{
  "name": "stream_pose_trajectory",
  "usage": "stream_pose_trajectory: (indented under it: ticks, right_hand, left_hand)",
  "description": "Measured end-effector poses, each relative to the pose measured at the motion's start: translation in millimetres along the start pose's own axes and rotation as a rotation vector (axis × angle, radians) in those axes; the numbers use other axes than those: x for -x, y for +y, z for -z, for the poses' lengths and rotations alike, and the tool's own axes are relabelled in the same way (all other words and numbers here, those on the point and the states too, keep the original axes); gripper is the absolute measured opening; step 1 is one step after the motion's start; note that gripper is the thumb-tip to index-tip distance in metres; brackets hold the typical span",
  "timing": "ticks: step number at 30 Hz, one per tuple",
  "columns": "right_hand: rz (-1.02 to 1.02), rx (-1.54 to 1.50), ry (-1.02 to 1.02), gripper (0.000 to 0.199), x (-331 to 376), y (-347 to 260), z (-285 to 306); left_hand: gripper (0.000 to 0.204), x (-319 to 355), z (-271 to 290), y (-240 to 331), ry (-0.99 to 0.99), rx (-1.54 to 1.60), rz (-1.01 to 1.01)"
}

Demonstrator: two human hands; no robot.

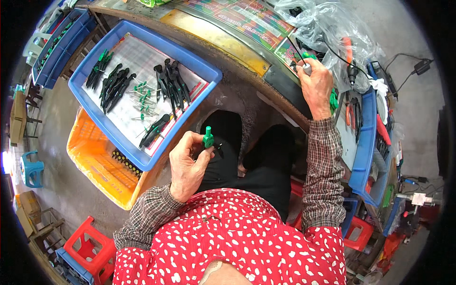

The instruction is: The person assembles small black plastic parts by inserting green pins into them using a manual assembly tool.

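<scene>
My left hand (pixel 190 164) is raised over my lap, thumb and fingers pinched on a small green plastic part (pixel 208 137). A thin dark tip sticks out beside its thumb. Out at the right end of the workbench, my right hand (pixel 316 84) is closed around a small whitish cylindrical thing (pixel 307 70); its exact kind is unclear. Something green shows just above those fingers. Left of my left hand, a blue tray (pixel 216 76) holds bundles of black tool-like parts (pixel 115 88), small green-headed metal pins (pixel 143 97) and a green-and-black bundle (pixel 99 67).
An orange crate (pixel 90 161) stands under the blue tray. Along the far side runs the workbench (pixel 213 38). Clear plastic bags (pixel 327 23), a power driver (pixel 351 71) with a cord and a blue bin (pixel 363 147) lie to the right. A red stool (pixel 90 247) stands lower left.
</scene>
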State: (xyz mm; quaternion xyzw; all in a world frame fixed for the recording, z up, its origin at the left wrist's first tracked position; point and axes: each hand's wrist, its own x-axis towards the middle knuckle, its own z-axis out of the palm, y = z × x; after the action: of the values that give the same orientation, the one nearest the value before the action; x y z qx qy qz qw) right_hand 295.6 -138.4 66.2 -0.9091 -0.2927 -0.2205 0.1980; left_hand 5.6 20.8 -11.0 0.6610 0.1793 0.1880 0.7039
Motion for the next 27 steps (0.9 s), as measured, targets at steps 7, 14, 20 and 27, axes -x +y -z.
stream_pose_trajectory:
  ticks: [7, 14, 20, 27]
  right_hand:
    - [-0.037, 0.166, -0.066, 0.022, -28, 4, -8]
    - [-0.017, 0.037, 0.149, 0.018, -1, -15, 16]
    - [-0.225, -0.725, -0.328, 0.017, 95, -96, 42]
    - [-0.331, -1.128, -0.816, 0.021, 155, -117, 24]
  left_hand:
    - [0.012, 1, 3, 1, -0.011, -0.002, 0.05]
    - [0.013, 1, 6, 3, -0.003, 0.107, 0.093]
    - [0.015, -4, 8, 25, -0.138, 0.335, 0.323]
    - [0.016, 1, 9, 21, -0.21, 0.504, 0.281]
